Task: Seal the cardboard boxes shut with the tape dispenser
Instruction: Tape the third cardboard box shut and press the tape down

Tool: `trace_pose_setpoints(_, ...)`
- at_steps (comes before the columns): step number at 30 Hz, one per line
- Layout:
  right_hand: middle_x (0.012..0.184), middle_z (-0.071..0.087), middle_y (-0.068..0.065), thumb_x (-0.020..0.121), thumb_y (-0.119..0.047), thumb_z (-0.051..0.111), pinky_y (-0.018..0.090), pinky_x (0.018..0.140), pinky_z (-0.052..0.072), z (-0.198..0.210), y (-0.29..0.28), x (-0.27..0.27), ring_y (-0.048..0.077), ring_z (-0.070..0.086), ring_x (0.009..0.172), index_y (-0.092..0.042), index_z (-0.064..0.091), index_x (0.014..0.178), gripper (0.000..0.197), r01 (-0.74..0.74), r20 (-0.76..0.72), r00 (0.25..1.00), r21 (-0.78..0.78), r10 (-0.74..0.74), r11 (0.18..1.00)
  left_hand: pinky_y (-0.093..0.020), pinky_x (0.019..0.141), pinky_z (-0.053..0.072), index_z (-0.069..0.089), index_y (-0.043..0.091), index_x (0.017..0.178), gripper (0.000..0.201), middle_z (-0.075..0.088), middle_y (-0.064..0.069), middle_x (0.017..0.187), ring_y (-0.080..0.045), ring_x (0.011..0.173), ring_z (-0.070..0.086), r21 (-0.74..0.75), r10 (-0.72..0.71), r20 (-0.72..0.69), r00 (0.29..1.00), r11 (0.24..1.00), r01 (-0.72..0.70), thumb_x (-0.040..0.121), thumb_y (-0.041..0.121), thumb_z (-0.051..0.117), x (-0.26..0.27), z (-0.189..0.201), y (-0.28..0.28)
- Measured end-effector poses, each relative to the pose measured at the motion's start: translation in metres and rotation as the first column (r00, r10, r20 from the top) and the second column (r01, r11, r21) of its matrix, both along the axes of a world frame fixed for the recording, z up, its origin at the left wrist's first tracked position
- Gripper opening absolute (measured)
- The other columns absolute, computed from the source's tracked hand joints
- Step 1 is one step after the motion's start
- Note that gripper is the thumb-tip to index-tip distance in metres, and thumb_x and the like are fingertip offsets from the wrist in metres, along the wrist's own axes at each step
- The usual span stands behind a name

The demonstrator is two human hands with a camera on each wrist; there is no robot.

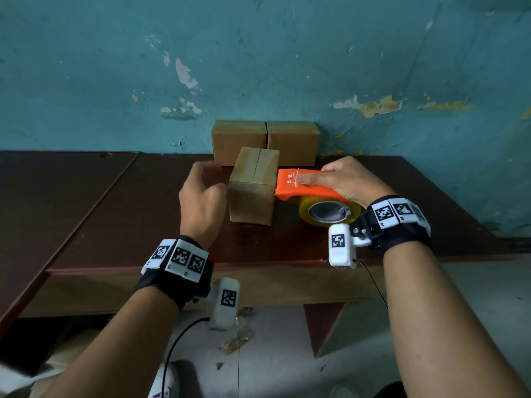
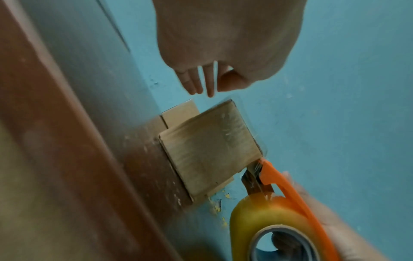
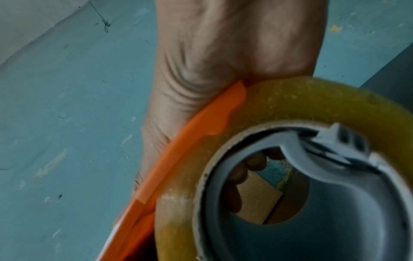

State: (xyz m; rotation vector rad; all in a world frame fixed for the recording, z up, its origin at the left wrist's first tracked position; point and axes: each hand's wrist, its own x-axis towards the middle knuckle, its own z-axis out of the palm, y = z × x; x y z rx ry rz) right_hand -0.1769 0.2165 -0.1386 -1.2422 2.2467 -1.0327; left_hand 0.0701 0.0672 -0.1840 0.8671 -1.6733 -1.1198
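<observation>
A small cardboard box (image 1: 254,185) stands on the dark wooden table (image 1: 129,214), its top flaps meeting in a centre seam. My right hand (image 1: 342,179) grips the orange tape dispenser (image 1: 304,183), whose toothed front edge touches the box's upper right edge. Its yellowish tape roll (image 1: 330,212) hangs below the handle. My left hand (image 1: 204,193) hovers just left of the box with fingers loosely curled, holding nothing. In the left wrist view the box (image 2: 210,148) lies past my fingers (image 2: 196,83), with the dispenser (image 2: 283,187) at its corner. The roll (image 3: 290,159) fills the right wrist view.
Two more cardboard boxes (image 1: 238,142) (image 1: 293,142) stand side by side against the peeling teal wall (image 1: 258,53), right behind the small box. The table's front edge (image 1: 201,267) runs below my wrists. Debris lies on the floor (image 1: 238,340) underneath.
</observation>
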Motion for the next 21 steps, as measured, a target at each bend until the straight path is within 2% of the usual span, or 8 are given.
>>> trace_pose_setpoints(3,0.088,0.073,0.027,0.056,-0.084,0.084,0.037,0.071,0.047,-0.001,0.0,0.001,0.025,0.066,0.065,0.004,0.075,0.088,0.094,0.004,-0.003,1.0,-0.017,-0.004,1.0,-0.042,0.122,0.039,0.065,0.027,0.139,0.056,0.056,0.011,0.152,-0.013,0.149,0.043,-0.262,-0.196,0.11,0.974,0.94,0.218,0.086,0.011,0.065,-0.002,0.002,0.004)
trace_pose_setpoints(4,0.087,0.073,0.026,0.057,-0.084,0.085,0.037,0.071,0.047,-0.001,-0.001,0.001,0.025,0.065,0.065,0.004,0.075,0.088,0.093,0.006,-0.006,1.0,-0.019,-0.006,1.0,-0.042,0.126,0.031,0.064,0.027,0.141,0.056,0.051,0.011,0.158,-0.013,0.157,0.031,-0.334,-0.21,0.191,0.959,0.905,0.265,0.088,0.011,0.068,-0.003,0.0,0.003)
trace_pose_setpoints(6,0.083,0.074,0.025,0.057,-0.085,0.084,0.037,0.07,0.046,-0.001,-0.002,0.001,0.024,0.064,0.063,0.003,0.074,0.085,0.093,0.012,-0.016,1.0,-0.023,-0.012,1.0,-0.04,0.127,0.029,0.065,0.025,0.142,0.055,0.051,0.008,0.16,-0.014,0.16,0.022,-0.432,-0.179,0.325,0.929,0.845,0.314,0.089,0.01,0.073,-0.005,-0.007,0.001)
trace_pose_setpoints(9,0.081,0.073,0.025,0.05,-0.09,0.081,0.037,0.07,0.046,-0.001,-0.002,0.002,0.023,0.064,0.063,0.005,0.073,0.085,0.101,0.013,-0.018,1.0,-0.031,-0.014,0.999,-0.051,0.121,0.042,0.068,0.021,0.139,0.054,0.061,-0.001,0.151,-0.022,0.155,0.038,-0.564,-0.105,0.352,0.93,0.769,0.301,0.087,0.015,0.081,-0.004,-0.02,-0.003)
trace_pose_setpoints(12,0.075,0.073,0.02,0.06,-0.084,0.082,0.036,0.068,0.046,-0.002,-0.006,0.005,0.021,0.063,0.06,0.004,0.074,0.084,0.092,0.011,-0.018,1.0,-0.038,-0.012,0.999,-0.056,0.112,0.051,0.071,0.019,0.136,0.053,0.066,-0.004,0.144,-0.026,0.147,0.05,-0.625,-0.04,0.333,0.942,0.738,0.252,0.085,0.02,0.085,-0.001,-0.022,-0.007)
trace_pose_setpoints(15,0.064,0.064,0.01,0.066,-0.081,0.082,0.036,0.066,0.041,-0.002,-0.016,0.013,0.02,0.059,0.058,0.007,0.07,0.081,0.09,0.013,-0.026,1.0,-0.051,-0.015,0.999,-0.057,0.107,0.054,0.075,0.017,0.129,0.05,0.069,-0.008,0.14,-0.028,0.144,0.054,-0.656,0.04,0.334,0.942,0.727,0.202,0.082,0.025,0.089,0.005,-0.017,-0.009)
trace_pose_setpoints(19,0.063,0.06,0.006,0.066,-0.086,0.077,0.036,0.067,0.04,-0.006,-0.028,0.026,0.018,0.057,0.059,-0.009,0.071,0.074,0.078,-0.022,-0.022,1.0,-0.045,0.021,0.999,-0.056,0.104,0.056,0.077,0.012,0.124,0.058,0.061,-0.013,0.15,-0.029,0.142,0.056,-0.647,0.107,0.361,0.926,0.744,0.166,0.075,0.038,0.094,0.017,-0.012,-0.019)
trace_pose_setpoints(21,0.065,0.063,0.006,0.065,-0.087,0.076,0.036,0.067,0.041,-0.007,-0.03,0.029,0.018,0.059,0.06,-0.005,0.069,0.075,0.083,-0.034,-0.009,0.999,-0.048,0.034,0.998,-0.054,0.101,0.058,0.075,0.01,0.125,0.068,0.054,-0.01,0.158,-0.031,0.136,0.061,-0.628,0.139,0.406,0.903,0.761,0.165,0.071,0.046,0.095,0.018,-0.01,-0.018)
